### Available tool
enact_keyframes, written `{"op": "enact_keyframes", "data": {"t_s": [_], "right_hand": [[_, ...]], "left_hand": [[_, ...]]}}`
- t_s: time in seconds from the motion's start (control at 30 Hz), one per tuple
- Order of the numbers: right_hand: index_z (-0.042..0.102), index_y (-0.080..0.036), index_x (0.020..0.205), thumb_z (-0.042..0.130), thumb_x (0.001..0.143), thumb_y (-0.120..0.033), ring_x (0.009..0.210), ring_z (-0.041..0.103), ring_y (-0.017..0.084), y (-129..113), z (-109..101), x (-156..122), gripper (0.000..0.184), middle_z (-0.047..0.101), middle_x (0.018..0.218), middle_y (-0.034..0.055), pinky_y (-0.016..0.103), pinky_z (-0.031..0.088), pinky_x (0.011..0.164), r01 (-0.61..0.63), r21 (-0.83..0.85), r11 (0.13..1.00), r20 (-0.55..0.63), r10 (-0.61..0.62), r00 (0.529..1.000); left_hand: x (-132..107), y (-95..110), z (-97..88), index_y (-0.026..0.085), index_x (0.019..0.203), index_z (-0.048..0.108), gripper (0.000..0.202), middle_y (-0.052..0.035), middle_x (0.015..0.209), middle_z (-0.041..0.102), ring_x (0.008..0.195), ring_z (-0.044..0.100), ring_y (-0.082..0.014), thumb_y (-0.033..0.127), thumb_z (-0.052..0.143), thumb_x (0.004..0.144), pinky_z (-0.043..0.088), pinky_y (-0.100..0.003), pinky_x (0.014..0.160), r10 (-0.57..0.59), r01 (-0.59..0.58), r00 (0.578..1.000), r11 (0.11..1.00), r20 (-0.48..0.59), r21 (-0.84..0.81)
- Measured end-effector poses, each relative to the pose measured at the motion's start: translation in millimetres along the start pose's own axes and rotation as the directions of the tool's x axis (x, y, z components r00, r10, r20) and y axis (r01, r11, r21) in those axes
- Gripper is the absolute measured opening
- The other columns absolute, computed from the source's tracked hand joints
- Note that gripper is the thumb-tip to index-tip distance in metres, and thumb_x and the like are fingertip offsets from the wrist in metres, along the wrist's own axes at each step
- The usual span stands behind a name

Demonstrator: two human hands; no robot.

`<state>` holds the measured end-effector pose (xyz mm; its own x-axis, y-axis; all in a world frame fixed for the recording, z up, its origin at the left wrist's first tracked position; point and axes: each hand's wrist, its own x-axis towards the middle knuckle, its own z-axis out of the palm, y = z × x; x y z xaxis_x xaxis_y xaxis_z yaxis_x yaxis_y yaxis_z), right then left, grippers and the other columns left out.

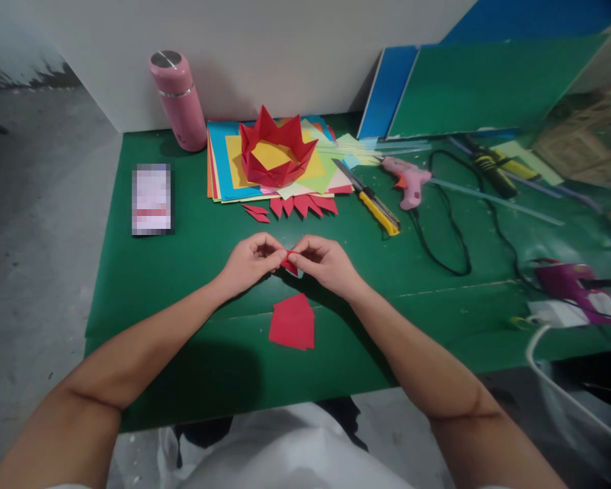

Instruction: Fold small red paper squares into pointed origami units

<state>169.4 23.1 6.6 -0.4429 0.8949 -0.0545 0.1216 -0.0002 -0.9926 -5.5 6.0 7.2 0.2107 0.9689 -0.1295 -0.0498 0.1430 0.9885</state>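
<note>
Between the fingertips of my left hand (254,261) and my right hand (326,261) is a small piece of red paper (289,265), pinched from both sides and partly folded. Both hands are closed on it, just above the green table. Nearer to me lies a small pile of red paper squares (292,322). Beyond my hands, several folded red paper pieces (305,206) lie in a row, with a few more at their left. A red pointed paper ring (278,149), shaped like a flower, stands on a stack of coloured paper (224,170).
A pink flask (180,102) stands at the back left, behind a blurred-out phone-sized object (151,199). To the right lie a yellow utility knife (379,212), a pink glue gun (407,180) with a black cord, glue sticks (499,202) and a power strip (557,313).
</note>
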Motion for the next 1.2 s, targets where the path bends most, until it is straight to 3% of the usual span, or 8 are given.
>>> {"op": "enact_keyframes", "data": {"t_s": [0.27, 0.47, 0.67, 0.9, 1.03, 1.2], "right_hand": [[0.059, -0.018, 0.073, 0.07, 0.075, -0.04, 0.051, 0.051, 0.008, 0.9, 1.4, 0.1, 0.025, 0.059, 0.062, -0.0028, 0.023, 0.042, 0.052, 0.001, 0.0, 1.0, 0.009, -0.001, 1.0], [0.057, -0.019, 0.07, 0.073, 0.072, -0.047, 0.053, 0.052, 0.008, -1.4, 1.7, 0.0, 0.032, 0.059, 0.061, -0.0028, 0.023, 0.044, 0.053, -0.007, 0.053, 0.999, -0.081, 0.012, 0.997], [0.058, -0.019, 0.074, 0.075, 0.071, -0.045, 0.053, 0.052, 0.008, -0.9, 3.1, -0.4, 0.031, 0.061, 0.062, -0.0026, 0.023, 0.043, 0.052, 0.005, 0.063, 0.998, -0.096, 0.001, 0.995], [0.061, -0.02, 0.075, 0.067, 0.077, -0.033, 0.057, 0.055, 0.011, -4.3, 6.5, -3.8, 0.015, 0.063, 0.067, -0.0006, 0.025, 0.046, 0.056, 0.098, -0.137, 0.986, -0.159, -0.119, 0.98], [0.065, -0.021, 0.075, 0.065, 0.08, -0.028, 0.064, 0.059, 0.013, -7.8, 7.9, -7.0, 0.008, 0.068, 0.073, 0.0014, 0.028, 0.048, 0.06, 0.174, -0.434, 0.884, -0.216, -0.289, 0.933], [0.068, -0.024, 0.081, 0.062, 0.086, -0.027, 0.067, 0.062, 0.015, -4.8, 5.8, -8.1, 0.008, 0.073, 0.076, 0.0014, 0.031, 0.048, 0.067, 0.36, -0.672, 0.647, -0.07, -0.54, 0.839]], "left_hand": [[-2.1, 1.6, -0.4, 0.017, 0.067, 0.053, 0.016, 0.0052, 0.058, 0.052, 0.049, 0.047, -0.0049, 0.026, 0.064, 0.074, 0.038, -0.017, 0.048, 0.076, -0.076, 0.997, 0.997, 0.001, 0.023], [-2.5, -0.2, 1.7, 0.016, 0.075, 0.055, 0.023, 0.0041, 0.057, 0.055, 0.05, 0.05, -0.0065, 0.036, 0.067, 0.076, 0.04, -0.018, 0.047, 0.001, -0.001, 1.0, 1.0, 0.001, 0.002], [-3.2, -0.5, 3.2, 0.016, 0.072, 0.055, 0.021, 0.0041, 0.056, 0.055, 0.049, 0.051, -0.0062, 0.033, 0.067, 0.074, 0.04, -0.018, 0.048, -0.024, 0.025, 1.0, 0.999, -0.02, 0.038], [-3.2, 0.7, 4.9, 0.016, 0.069, 0.053, 0.02, 0.0052, 0.054, 0.054, 0.046, 0.048, -0.0052, 0.029, 0.067, 0.074, 0.038, -0.017, 0.046, -0.032, 0.034, 0.998, 0.999, -0.05, 0.04], [-3.2, 1.7, 5.1, 0.016, 0.069, 0.054, 0.02, 0.0049, 0.052, 0.054, 0.045, 0.049, -0.0054, 0.029, 0.068, 0.074, 0.038, -0.017, 0.045, -0.072, 0.074, 0.996, 0.997, -0.056, 0.033], [-3.8, 3.8, 3.9, 0.016, 0.067, 0.054, 0.02, 0.0038, 0.052, 0.056, 0.045, 0.05, -0.006, 0.029, 0.068, 0.074, 0.04, -0.017, 0.045, -0.104, 0.104, 0.992, 0.995, -0.065, -0.003]]}}
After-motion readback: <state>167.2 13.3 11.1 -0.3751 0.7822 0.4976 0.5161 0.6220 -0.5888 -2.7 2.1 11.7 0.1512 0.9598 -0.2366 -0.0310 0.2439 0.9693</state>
